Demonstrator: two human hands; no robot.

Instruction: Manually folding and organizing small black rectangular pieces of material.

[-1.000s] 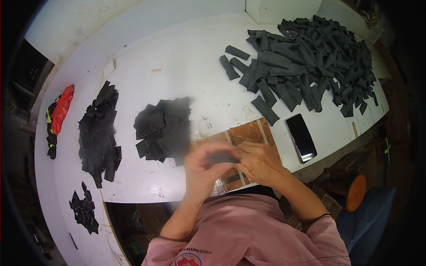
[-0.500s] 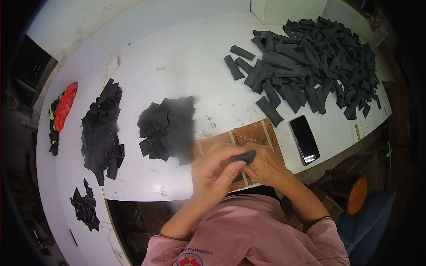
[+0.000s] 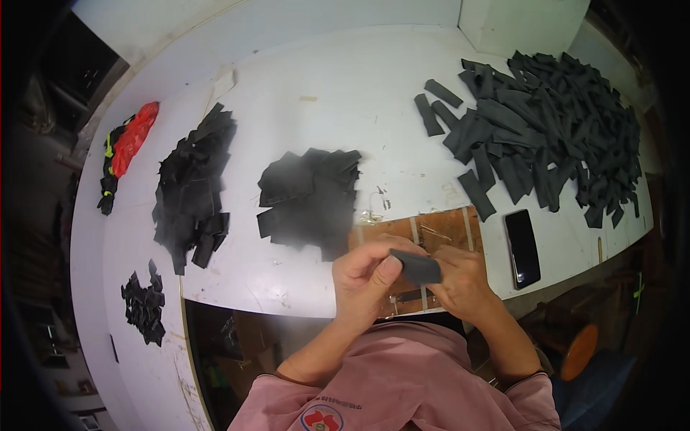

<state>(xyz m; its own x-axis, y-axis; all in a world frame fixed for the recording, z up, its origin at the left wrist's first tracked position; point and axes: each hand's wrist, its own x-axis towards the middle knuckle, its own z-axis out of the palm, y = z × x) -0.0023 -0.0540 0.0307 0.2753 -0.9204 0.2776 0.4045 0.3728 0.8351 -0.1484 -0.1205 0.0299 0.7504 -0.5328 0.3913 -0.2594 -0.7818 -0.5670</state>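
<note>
Between my two hands is a small dark grey fabric piece (image 3: pixel 419 269), held above a brown board set in the table's front edge. My left hand (image 3: pixel 363 281) pinches its left end, with the thumb on top and the fingers beneath. At the piece's right end, my right hand (image 3: pixel 463 284) grips it with curled fingers, some of them hidden behind the fabric. Just left of the board lies a pile of flat black fabric pieces (image 3: pixel 309 205). A large heap of dark grey rolled or tube-like fabric pieces (image 3: pixel 546 129) covers the table's far right.
A dark phone (image 3: pixel 522 248) lies right of the board (image 3: pixel 381 231). More black pieces (image 3: pixel 190 194) form a long pile at left, with a smaller pile (image 3: pixel 145 309) nearer me. A red plastic bag (image 3: pixel 136 136) sits at the far left. An orange-brown round stool (image 3: pixel 579 352) stands below the table.
The view has shifted, so the table's things appear moved. The fabric piece has turned, showing its broad face and pointing toward my right hand, which now grips its right end.
</note>
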